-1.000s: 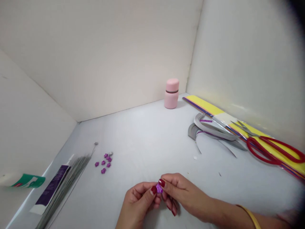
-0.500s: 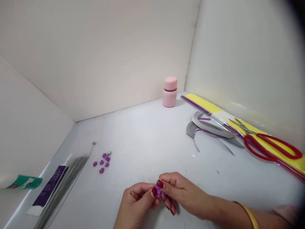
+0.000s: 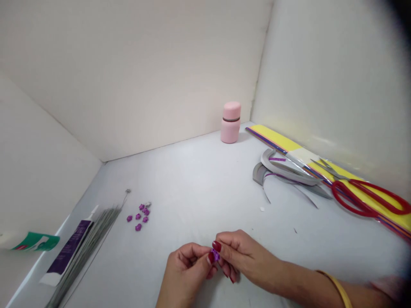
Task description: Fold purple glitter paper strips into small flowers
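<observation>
Your bare left hand [image 3: 189, 271] slid its dark-red-nailed thumb inward over the small five-pointed purple star [image 3: 216, 255], closing toward the thumb of your bare right hand [image 3: 245, 259]. The star went from most of its face showing to a narrower patch between both thumbs. Your head view shifted slightly.

A head-worn camera is looking forward and down from close above a desk [image 3: 186, 184], facing pale walls [image 3: 144, 81] behind.
</observation>
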Motion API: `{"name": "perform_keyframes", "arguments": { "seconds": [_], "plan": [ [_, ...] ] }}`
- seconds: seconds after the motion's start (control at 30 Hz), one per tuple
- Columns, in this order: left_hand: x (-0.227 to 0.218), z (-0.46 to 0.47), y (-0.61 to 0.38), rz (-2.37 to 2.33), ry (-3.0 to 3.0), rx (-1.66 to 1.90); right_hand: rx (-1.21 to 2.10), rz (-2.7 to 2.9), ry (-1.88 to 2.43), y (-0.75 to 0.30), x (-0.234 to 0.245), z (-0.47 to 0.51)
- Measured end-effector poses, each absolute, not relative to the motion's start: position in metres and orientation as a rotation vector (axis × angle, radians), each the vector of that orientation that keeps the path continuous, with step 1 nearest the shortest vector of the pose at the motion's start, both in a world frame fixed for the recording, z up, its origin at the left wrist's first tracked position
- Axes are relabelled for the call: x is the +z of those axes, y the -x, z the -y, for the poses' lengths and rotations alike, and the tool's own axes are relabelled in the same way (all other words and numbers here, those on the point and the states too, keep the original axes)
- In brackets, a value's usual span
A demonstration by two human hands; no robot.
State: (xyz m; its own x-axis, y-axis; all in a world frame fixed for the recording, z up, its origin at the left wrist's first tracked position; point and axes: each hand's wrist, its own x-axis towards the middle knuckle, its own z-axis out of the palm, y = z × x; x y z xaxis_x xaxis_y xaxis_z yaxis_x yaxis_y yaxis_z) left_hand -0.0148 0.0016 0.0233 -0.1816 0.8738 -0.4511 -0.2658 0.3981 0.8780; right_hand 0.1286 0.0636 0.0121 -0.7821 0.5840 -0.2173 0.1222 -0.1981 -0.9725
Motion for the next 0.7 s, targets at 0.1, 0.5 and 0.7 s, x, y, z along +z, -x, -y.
{"name": "perform_keyframes", "arguments": {
  "seconds": [0.1,0.5,0.7],
  "plan": [
    [0.0204,-0.0014,0.0171,-1.371,-0.594,1.114,2.092,1.734,0.795,-0.1295,0.0141,-0.0650],
    [0.0208,-0.0017,0.0189,-1.185,-0.384,1.142,2.113,1.636,0.802,-0.1263,0.0195,-0.0679],
    [0.0206,-0.0002,0.0158,-1.269,-0.439,1.168,2.113,1.617,0.824,-0.1261,0.0162,-0.0667]
  ]
}}
